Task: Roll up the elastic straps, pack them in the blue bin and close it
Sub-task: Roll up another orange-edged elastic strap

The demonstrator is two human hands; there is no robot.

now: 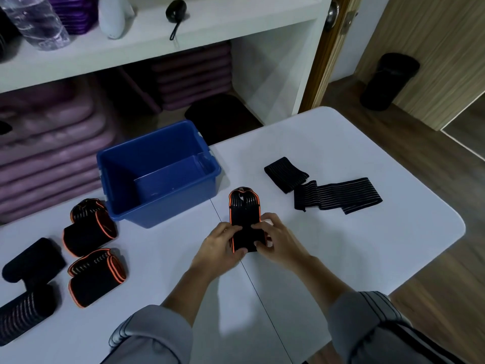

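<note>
Fingers [234, 228] of left hand [220, 246] and right hand [278, 240] pinch the orange-edged strap [244, 212].

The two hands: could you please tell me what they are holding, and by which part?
The left hand and right hand both pinch the orange-edged strap at its near end, one per side.
</note>
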